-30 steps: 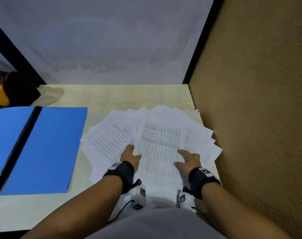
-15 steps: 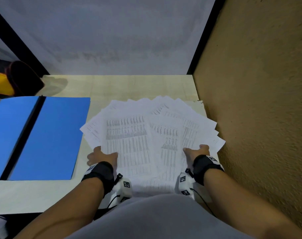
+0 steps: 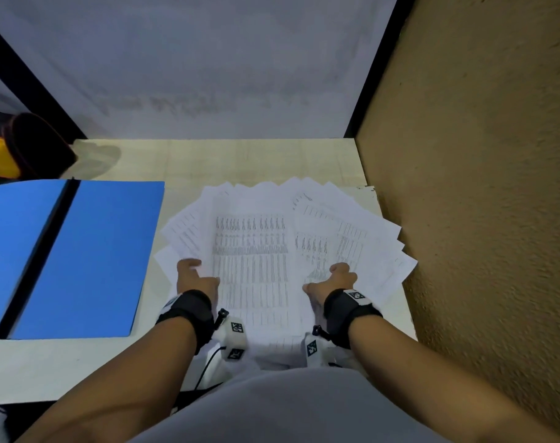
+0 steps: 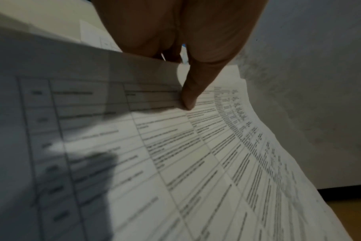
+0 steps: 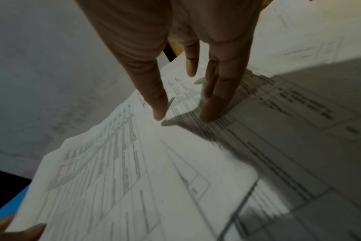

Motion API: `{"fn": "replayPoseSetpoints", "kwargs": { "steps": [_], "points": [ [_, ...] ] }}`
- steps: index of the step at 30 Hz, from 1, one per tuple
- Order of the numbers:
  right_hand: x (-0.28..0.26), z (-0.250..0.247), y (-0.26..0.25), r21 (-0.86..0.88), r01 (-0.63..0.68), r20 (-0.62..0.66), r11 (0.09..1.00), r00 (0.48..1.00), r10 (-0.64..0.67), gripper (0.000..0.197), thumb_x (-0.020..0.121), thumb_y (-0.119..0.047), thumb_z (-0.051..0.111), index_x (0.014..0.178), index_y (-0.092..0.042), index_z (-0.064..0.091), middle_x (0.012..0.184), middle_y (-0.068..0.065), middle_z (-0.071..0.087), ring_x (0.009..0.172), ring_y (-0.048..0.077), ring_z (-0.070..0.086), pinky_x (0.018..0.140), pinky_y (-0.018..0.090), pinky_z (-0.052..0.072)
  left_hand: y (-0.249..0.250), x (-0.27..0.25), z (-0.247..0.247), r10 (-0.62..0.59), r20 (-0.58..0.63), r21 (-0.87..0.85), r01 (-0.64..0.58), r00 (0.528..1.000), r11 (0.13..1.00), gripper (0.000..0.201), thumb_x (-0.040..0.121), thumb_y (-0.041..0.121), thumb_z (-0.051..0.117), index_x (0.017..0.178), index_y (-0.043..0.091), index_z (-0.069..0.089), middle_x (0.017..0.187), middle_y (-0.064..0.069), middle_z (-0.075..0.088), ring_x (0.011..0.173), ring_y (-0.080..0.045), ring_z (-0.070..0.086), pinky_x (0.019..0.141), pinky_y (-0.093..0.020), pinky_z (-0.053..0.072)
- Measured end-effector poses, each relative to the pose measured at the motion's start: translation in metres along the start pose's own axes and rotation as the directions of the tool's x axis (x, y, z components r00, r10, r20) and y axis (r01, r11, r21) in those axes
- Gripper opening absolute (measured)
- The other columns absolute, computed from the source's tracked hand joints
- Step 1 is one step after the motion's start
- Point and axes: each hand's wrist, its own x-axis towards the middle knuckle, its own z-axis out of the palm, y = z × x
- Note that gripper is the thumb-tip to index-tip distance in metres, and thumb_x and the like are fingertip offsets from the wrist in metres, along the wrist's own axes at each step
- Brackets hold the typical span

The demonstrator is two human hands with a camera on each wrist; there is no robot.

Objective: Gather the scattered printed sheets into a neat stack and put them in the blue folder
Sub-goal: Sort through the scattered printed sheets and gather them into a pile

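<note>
Several printed sheets point(image 3: 272, 251) lie fanned out on the pale table point(image 3: 240, 158), right of the open blue folder point(image 3: 90, 257). My left hand point(image 3: 192, 276) is at the left edge of the top sheets. In the left wrist view its thumb point(image 4: 188, 97) presses on the printed sheets point(image 4: 196, 154) while the other fingers are hidden under a sheet. My right hand point(image 3: 333, 279) is on the fan's right part. Its straight fingertips point(image 5: 208, 114) touch the printed sheets point(image 5: 134, 179).
A brown textured wall point(image 3: 480, 219) runs close along the table's right side and a white panel point(image 3: 208, 75) closes the back. A dark and yellow object point(image 3: 19, 148) sits at the far left. The table's front edge is just before my body.
Both hands went from the middle sheet out to the fan's sides, then the right hand came back inward. The sheets shifted under them and the top tabular sheet now lies centred.
</note>
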Motion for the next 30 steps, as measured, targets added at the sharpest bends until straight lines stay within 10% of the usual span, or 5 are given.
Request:
{"fn": "replayPoseSetpoints", "kwargs": {
  "steps": [4,12,20,27,30],
  "points": [
    [0.0,-0.012,0.003,-0.051,-0.012,-0.085,0.999,0.996,0.007,0.072,0.073,-0.029,0.075,0.132,-0.012,0.036,0.134,0.011,0.034,0.119,0.031,0.044,0.098,0.038,0.044,0.009,0.002,-0.004,-0.018,0.085,-0.153,0.031,0.996,0.988,0.092,0.08,-0.023,0.05,0.146,0.036,0.022,0.117,-0.008,0.052,0.106,-0.029,0.055,0.099,-0.038,0.044],
    [0.017,-0.044,0.016,-0.043,-0.156,-0.198,0.987,0.97,0.144,0.075,0.076,-0.027,0.072,0.136,-0.006,0.033,0.135,0.015,0.035,0.116,0.032,0.045,0.095,0.034,0.042,0.006,-0.017,-0.004,0.138,0.245,0.332,-0.217,0.96,0.918,0.065,0.079,-0.002,0.058,0.138,0.019,0.038,0.119,-0.002,0.054,0.108,-0.024,0.054,0.088,-0.03,0.045],
    [0.012,-0.036,0.016,-0.061,-0.214,-0.105,0.975,0.973,0.207,0.08,0.069,-0.04,0.072,0.135,-0.012,0.038,0.136,0.012,0.037,0.118,0.032,0.048,0.098,0.036,0.046,0.006,-0.046,0.032,0.092,0.201,0.589,-0.195,0.975,0.784,0.125,0.058,0.035,0.088,0.151,0.017,0.006,0.149,-0.013,0.022,0.134,-0.034,0.032,0.109,-0.043,0.031],
    [0.003,-0.021,0.013,-0.033,-0.116,-0.144,0.993,0.983,0.11,0.085,0.066,-0.024,0.082,0.131,-0.012,0.029,0.129,0.011,0.035,0.114,0.031,0.048,0.091,0.035,0.047,0.004,-0.051,0.049,0.012,0.248,0.261,-0.079,0.969,0.962,0.076,0.064,0.02,0.081,0.13,0.014,0.044,0.121,-0.005,0.055,0.108,-0.027,0.057,0.095,-0.034,0.048],
    [0.005,-0.019,0.017,0.082,-0.15,-0.121,0.985,0.98,0.159,0.087,0.067,-0.021,0.083,0.134,-0.009,0.028,0.131,0.013,0.04,0.114,0.032,0.05,0.088,0.036,0.048,0.014,-0.06,0.054,0.069,0.279,0.562,-0.22,0.958,0.798,0.053,0.071,0.035,0.07,0.118,0.016,0.054,0.117,-0.011,0.055,0.11,-0.033,0.051,0.093,-0.035,0.045]
  ]
}}
